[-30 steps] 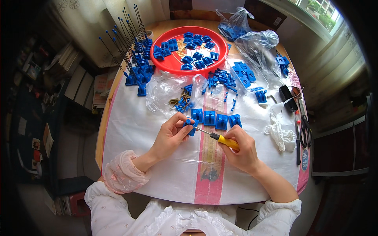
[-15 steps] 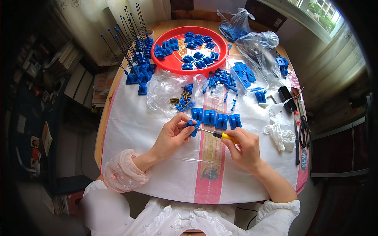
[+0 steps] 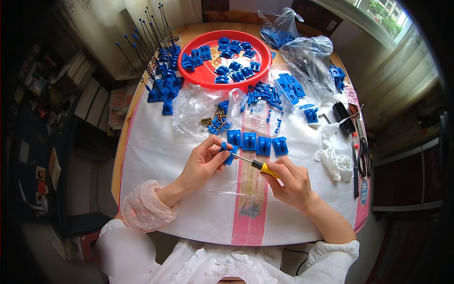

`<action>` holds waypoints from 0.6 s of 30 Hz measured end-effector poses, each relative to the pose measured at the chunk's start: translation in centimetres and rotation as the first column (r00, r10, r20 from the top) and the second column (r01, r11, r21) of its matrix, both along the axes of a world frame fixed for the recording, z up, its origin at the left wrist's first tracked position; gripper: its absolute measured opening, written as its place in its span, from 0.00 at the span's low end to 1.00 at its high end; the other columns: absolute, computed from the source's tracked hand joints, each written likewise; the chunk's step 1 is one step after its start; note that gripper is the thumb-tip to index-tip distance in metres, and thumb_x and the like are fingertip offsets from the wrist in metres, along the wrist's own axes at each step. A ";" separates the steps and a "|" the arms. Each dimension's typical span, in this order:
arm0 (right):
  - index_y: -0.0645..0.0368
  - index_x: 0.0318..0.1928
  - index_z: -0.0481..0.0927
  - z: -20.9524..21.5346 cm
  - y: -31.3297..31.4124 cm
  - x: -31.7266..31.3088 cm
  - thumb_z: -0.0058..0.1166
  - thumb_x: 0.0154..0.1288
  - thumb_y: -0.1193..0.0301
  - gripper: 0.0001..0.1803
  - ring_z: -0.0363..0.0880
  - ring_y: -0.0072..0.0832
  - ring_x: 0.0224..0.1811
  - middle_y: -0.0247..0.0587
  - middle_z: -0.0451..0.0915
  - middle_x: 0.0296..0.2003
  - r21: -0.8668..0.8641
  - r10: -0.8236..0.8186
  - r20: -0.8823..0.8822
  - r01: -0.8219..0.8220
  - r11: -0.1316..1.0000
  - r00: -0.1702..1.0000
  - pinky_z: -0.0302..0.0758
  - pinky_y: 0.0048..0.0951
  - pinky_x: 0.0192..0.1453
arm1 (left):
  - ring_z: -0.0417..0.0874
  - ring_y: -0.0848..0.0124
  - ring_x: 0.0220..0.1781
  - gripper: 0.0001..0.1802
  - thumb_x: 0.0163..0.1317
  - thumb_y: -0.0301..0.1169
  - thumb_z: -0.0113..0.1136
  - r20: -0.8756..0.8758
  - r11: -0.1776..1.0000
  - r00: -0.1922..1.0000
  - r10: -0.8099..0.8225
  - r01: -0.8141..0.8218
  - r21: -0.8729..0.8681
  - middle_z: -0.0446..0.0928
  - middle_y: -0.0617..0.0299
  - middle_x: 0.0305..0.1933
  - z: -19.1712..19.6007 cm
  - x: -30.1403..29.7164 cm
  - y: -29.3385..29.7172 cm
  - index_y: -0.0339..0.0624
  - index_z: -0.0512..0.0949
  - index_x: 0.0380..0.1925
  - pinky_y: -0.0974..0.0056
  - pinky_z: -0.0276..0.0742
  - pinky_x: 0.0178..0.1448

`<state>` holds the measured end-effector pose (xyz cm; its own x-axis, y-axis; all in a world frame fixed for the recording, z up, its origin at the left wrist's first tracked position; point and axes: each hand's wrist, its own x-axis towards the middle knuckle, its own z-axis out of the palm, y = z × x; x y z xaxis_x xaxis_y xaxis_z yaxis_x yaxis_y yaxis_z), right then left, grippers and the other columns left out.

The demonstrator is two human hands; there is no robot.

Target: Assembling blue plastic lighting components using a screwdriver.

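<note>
Between the thumb and fingers of my left hand point(image 3: 202, 160) is a small blue plastic bracket point(image 3: 230, 156), partly covered by the fingertips. My right hand point(image 3: 289, 181) grips a screwdriver point(image 3: 269, 170) with a yellow and black handle. Its metal shaft slants up to the left, and the tip meets the bracket. Just beyond my hands, several blue brackets point(image 3: 249, 141) stand in a row on the white cloth. Whether a screw sits at the tip is too small to tell.
Past the row lie a plastic bag of brass screws point(image 3: 206, 121) and small blue parts, a red tray point(image 3: 198, 78) of blue pieces, and a clear box point(image 3: 312, 97). Blue bases with upright springs point(image 3: 163, 87) crowd the far left. Scissors point(image 3: 365, 158) lie at the right edge.
The screwdriver handle has dropped slightly toward me, and my right hand has turned with it. The tip stays at the bracket in my left hand. The whole view has shifted a little.
</note>
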<state>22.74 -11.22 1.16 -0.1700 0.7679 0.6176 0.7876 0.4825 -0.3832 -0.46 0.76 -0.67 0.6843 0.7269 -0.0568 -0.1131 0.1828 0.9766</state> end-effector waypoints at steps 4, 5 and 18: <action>0.63 0.39 0.79 0.1 -0.1 0.3 0.68 0.55 0.78 0.12 0.76 0.33 0.19 0.39 0.76 0.24 -0.061 -0.004 -0.053 0.001 0.998 0.999 0.71 0.31 0.21 | 0.76 0.83 0.31 0.06 0.74 0.31 0.58 0.002 0.999 1.000 -0.016 0.016 0.040 0.81 0.65 0.36 0.0 0.0 -0.2 0.46 0.74 0.46 0.76 0.70 0.35; 0.63 0.39 0.79 0.0 -0.1 0.2 0.68 0.55 0.78 0.12 0.76 0.33 0.19 0.40 0.77 0.24 -0.083 -0.013 -0.091 0.005 0.997 0.996 0.72 0.30 0.22 | 0.76 0.83 0.32 0.05 0.74 0.30 0.58 0.000 0.999 1.000 -0.016 0.016 0.043 0.82 0.65 0.36 -0.1 0.0 -0.2 0.46 0.74 0.46 0.76 0.70 0.35; 0.68 0.36 0.79 0.1 0.1 0.7 0.64 0.66 0.71 0.11 0.77 0.16 0.29 0.37 0.83 0.27 -0.659 -0.355 -0.699 -0.366 0.656 0.621 0.74 0.21 0.34 | 0.75 0.84 0.34 0.05 0.74 0.28 0.57 0.014 0.998 1.000 -0.011 0.010 0.067 0.80 0.66 0.36 0.2 0.2 -0.4 0.44 0.74 0.45 0.76 0.70 0.36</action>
